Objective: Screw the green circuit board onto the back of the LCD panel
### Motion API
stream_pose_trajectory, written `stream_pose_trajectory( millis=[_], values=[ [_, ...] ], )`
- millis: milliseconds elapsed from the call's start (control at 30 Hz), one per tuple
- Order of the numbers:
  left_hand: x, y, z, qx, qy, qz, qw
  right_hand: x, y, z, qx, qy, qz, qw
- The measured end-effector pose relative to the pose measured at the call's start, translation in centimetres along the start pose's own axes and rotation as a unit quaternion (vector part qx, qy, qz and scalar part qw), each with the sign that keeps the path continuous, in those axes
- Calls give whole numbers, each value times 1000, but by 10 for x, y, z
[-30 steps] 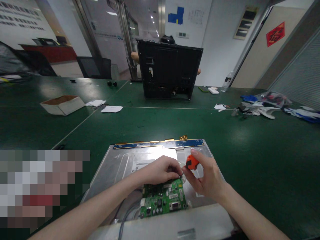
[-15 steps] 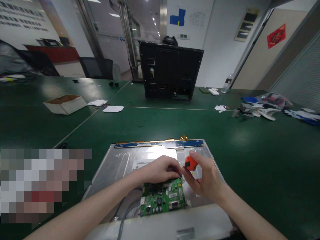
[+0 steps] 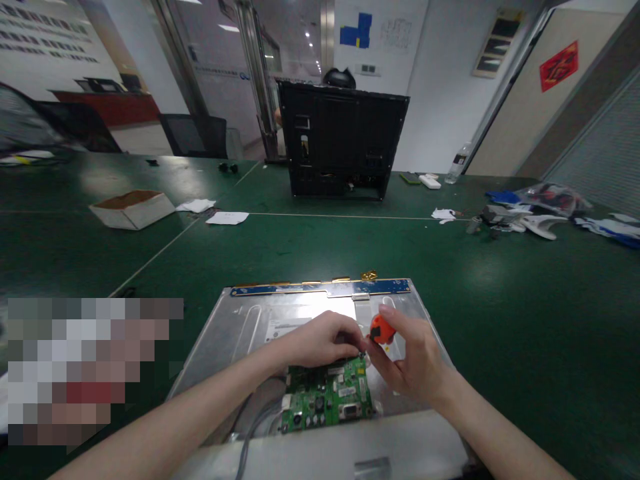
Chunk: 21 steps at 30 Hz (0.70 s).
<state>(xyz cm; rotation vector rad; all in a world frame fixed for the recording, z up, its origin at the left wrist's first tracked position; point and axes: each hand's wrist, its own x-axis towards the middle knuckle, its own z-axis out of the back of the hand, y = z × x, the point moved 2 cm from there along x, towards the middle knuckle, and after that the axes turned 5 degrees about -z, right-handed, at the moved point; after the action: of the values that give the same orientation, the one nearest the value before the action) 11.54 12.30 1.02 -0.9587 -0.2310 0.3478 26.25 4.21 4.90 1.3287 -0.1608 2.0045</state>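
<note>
My right hand (image 3: 413, 350) grips the orange and black handle of a screwdriver (image 3: 383, 329); its tip is hidden by my fingers. My left hand (image 3: 327, 339) is closed in a pinch just left of it, at the upper right corner of a green circuit board (image 3: 327, 400). What those fingertips hold, if anything, I cannot make out. The board lies on the silver metal back of a display panel (image 3: 240, 320), with a blue circuit strip (image 3: 290, 289) along its far edge. Grey cables (image 3: 260, 421) run beside the board on the left.
A black monitor housing (image 3: 345, 140) stands upright at the back. Left of it lie an open box (image 3: 133, 210) and papers (image 3: 227, 218). Gloves and plastic bags (image 3: 550, 200), a bottle (image 3: 456, 165) and a paper scrap (image 3: 444, 214) are on the right. A pixelated patch covers the lower left.
Both hands and the screwdriver keep nearly the same place at the board's corner. The whole view has shifted very slightly.
</note>
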Motion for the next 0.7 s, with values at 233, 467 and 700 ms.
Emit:
stream_pose_trajectory(
  millis=[233,467,700],
  values=[
    [-1,-1,0,-7,-9,-3,1000,2,1,0,-3,5,3,1000],
    [-1,2,0,15,-6,-21,1000,4,0,0,-5,8,4,1000],
    [0,5,-2,18,-2,-23,1000,6,-2,1,-2,8,-7,1000]
  ],
)
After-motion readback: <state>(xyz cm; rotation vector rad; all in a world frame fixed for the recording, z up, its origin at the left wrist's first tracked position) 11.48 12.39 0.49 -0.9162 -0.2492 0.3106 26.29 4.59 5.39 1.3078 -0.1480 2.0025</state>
